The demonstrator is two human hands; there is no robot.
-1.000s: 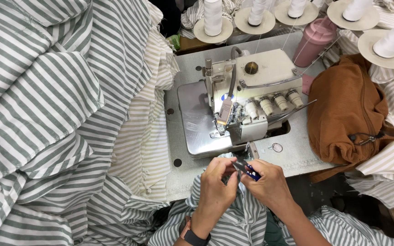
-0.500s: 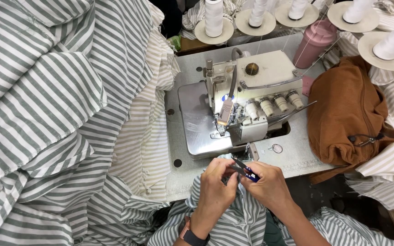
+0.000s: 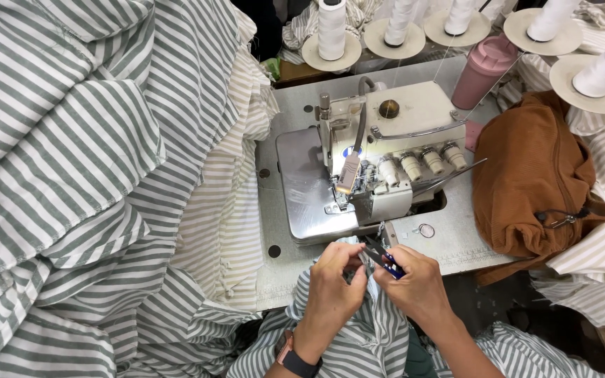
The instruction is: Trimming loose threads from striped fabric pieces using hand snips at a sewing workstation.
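My left hand (image 3: 335, 283) pinches a piece of green-and-white striped fabric (image 3: 379, 329) at the front edge of the sewing table (image 3: 449, 241). My right hand (image 3: 416, 281) grips small blue-handled thread snips (image 3: 384, 257), their blades pointing toward the fabric held by the left fingers. Both hands meet just in front of the white overlock sewing machine (image 3: 379, 157). The spot where blades and cloth meet is partly hidden by my fingers.
A big heap of striped fabric (image 3: 85, 175) fills the left side. A brown bag (image 3: 533, 175) lies right of the machine. White thread cones (image 3: 330, 28) and a pink tumbler (image 3: 481, 70) stand at the back. A small ring (image 3: 426, 229) lies on the table.
Both hands stay together in front of the machine with only slight finger movement; the snips remain in the right hand.
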